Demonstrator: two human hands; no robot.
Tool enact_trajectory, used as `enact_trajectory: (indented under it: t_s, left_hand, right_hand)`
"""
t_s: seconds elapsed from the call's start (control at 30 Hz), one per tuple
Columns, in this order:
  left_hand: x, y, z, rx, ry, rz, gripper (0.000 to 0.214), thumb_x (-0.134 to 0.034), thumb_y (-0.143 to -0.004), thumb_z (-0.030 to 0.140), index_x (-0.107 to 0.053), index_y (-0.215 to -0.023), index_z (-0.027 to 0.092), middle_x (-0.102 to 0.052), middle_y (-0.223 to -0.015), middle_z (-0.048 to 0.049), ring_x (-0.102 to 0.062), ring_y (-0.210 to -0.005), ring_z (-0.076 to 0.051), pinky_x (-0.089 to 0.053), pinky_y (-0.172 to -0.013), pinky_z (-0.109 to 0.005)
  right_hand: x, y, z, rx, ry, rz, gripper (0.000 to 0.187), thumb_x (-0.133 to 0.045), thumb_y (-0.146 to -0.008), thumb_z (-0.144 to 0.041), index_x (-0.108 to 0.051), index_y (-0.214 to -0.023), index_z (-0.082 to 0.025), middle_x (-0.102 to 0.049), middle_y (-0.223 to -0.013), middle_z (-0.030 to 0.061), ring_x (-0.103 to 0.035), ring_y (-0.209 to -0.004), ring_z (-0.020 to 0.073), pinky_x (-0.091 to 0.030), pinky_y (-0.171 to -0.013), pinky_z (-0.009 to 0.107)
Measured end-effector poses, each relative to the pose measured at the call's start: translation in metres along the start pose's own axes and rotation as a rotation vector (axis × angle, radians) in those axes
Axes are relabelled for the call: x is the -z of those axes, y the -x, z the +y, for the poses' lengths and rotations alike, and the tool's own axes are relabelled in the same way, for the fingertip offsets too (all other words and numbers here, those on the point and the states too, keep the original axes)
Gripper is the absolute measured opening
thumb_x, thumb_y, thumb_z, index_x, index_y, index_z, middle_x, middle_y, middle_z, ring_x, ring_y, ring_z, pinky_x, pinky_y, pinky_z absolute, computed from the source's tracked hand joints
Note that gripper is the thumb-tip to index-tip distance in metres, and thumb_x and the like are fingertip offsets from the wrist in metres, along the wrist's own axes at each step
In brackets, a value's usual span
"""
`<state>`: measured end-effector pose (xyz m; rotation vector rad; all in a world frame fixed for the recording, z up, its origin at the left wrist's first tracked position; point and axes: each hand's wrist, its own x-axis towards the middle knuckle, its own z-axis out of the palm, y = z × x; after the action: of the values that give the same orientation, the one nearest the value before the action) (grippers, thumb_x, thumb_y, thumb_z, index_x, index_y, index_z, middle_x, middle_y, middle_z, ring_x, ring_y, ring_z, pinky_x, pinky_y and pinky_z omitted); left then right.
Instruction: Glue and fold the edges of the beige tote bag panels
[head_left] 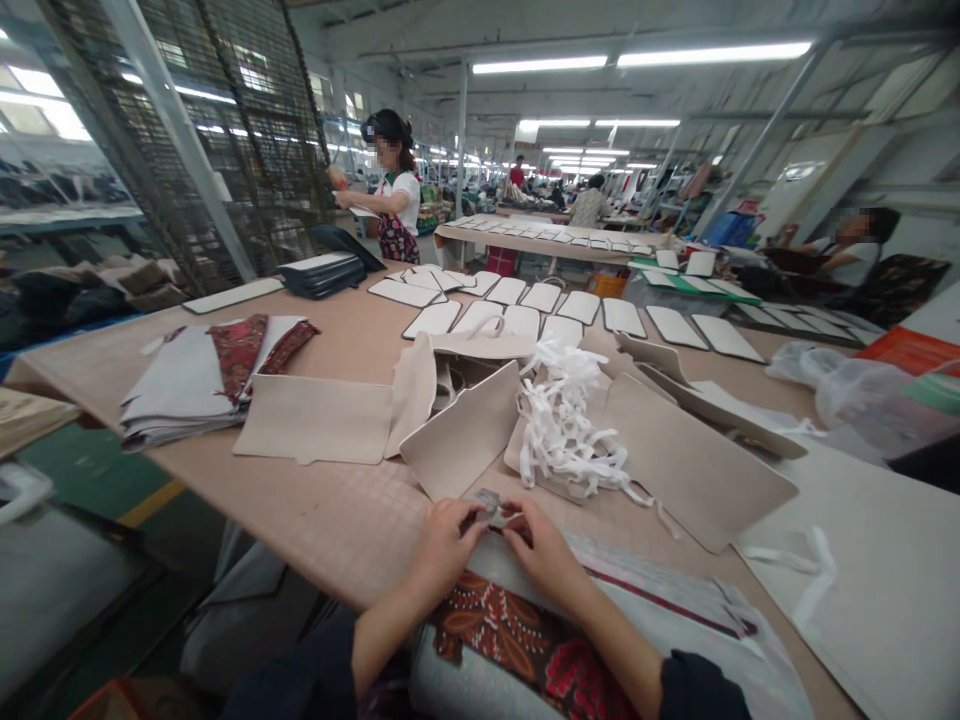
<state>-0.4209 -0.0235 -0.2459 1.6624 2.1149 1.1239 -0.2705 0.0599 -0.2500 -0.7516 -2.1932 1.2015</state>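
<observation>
table [337, 510]: brown, across the frame's middle
flowered cloth [491, 622]: lower middle of frame
straps [566, 420]: tangled white heap, right of centre
left hand [444, 535]: lower centre, fingers pinched on the small grey piece [487, 497]
right hand [546, 545]: just beside, fingers bent nearly closed; cannot tell their grip
small grey piece: between the fingertips

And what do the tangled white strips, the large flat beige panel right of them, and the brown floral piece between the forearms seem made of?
Tangled white strips: probably soft, matte fabric tape, since they curl loosely. Large flat beige panel: perhaps matte leather or imitation, smooth and clean-edged. Brown floral piece: likely matte cloth, bending softly; fibre unclear.
</observation>
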Motion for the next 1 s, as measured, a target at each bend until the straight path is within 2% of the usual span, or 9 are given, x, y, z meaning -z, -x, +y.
enact_trajectory:
  t_s: [0.1, 0.23, 0.37, 0.47, 0.57, 0.83, 1.0]
  left_hand:
    - [-0.005, -0.005, -0.004, 0.039, -0.021, -0.001, 0.025, -0.060, -0.076, 0.021, -0.060, -0.101, 0.022, -0.066, -0.092, -0.0016, -0.058, -0.088, -0.019, -0.041, -0.084, -0.035]
    - [-0.009, -0.006, -0.010, 0.006, -0.137, 0.054, 0.036, -0.062, -0.074, 0.018, -0.052, -0.109, 0.017, -0.064, -0.094, -0.0044, -0.056, -0.091, -0.020, -0.041, -0.084, -0.037]
    - [-0.008, 0.002, -0.009, -0.108, -0.291, 0.177, 0.026, -0.062, -0.074, 0.016, -0.053, -0.098, 0.013, -0.058, -0.103, -0.0099, -0.051, -0.100, -0.023, -0.040, -0.085, -0.037]
    - [-0.005, 0.007, -0.006, -0.200, -0.442, 0.116, 0.005, -0.057, -0.079, 0.020, -0.057, -0.083, 0.017, -0.059, -0.090, -0.0059, -0.052, -0.090, -0.022, -0.039, -0.081, -0.038]
    - [-0.004, 0.007, -0.003, -0.219, -0.504, 0.031, 0.012, -0.049, -0.085, 0.024, -0.060, -0.080, 0.020, -0.058, -0.079, -0.0028, -0.052, -0.081, -0.019, -0.039, -0.077, -0.036]
    - [-0.008, -0.010, 0.000, -0.046, -0.393, -0.055, 0.016, -0.057, -0.080, 0.035, -0.064, -0.081, 0.020, -0.061, -0.082, -0.0032, -0.054, -0.083, -0.020, -0.037, -0.075, -0.033]
    - [-0.010, -0.018, -0.001, 0.037, -0.291, -0.113, 0.015, -0.053, -0.081, 0.029, -0.066, -0.078, 0.020, -0.062, -0.080, -0.0028, -0.055, -0.079, -0.017, -0.038, -0.073, -0.029]
  right_hand:
    - [-0.005, -0.013, 0.001, 0.051, -0.047, 0.003, 0.031, -0.042, -0.075, -0.011, -0.048, -0.104, -0.021, -0.057, -0.098, 0.0056, -0.057, -0.084, 0.0175, -0.046, -0.082, 0.037]
    - [-0.012, -0.026, 0.004, 0.087, -0.039, -0.002, 0.036, -0.043, -0.072, -0.007, -0.050, -0.103, -0.021, -0.058, -0.094, 0.0043, -0.057, -0.084, 0.0178, -0.046, -0.081, 0.037]
    - [-0.016, -0.031, 0.006, 0.099, -0.049, 0.009, 0.036, -0.044, -0.069, -0.005, -0.051, -0.102, -0.020, -0.056, -0.095, 0.0043, -0.055, -0.085, 0.0169, -0.046, -0.080, 0.035]
    - [-0.016, -0.032, 0.008, 0.101, -0.042, 0.016, 0.035, -0.044, -0.070, -0.006, -0.050, -0.101, -0.020, -0.054, -0.093, 0.0044, -0.054, -0.084, 0.0168, -0.047, -0.078, 0.034]
    - [-0.017, -0.031, 0.008, 0.096, -0.030, 0.028, 0.034, -0.043, -0.071, -0.006, -0.051, -0.101, -0.018, -0.055, -0.092, 0.0050, -0.054, -0.083, 0.0171, -0.046, -0.079, 0.035]
    - [-0.021, -0.025, 0.010, 0.097, -0.001, 0.108, 0.035, -0.036, -0.076, -0.007, -0.049, -0.106, -0.017, -0.056, -0.095, 0.0071, -0.055, -0.087, 0.0177, -0.046, -0.082, 0.038]
    - [-0.020, -0.023, 0.012, 0.122, 0.033, 0.185, 0.030, -0.036, -0.079, -0.010, -0.051, -0.104, -0.019, -0.057, -0.096, 0.0077, -0.055, -0.091, 0.0194, -0.046, -0.084, 0.040]
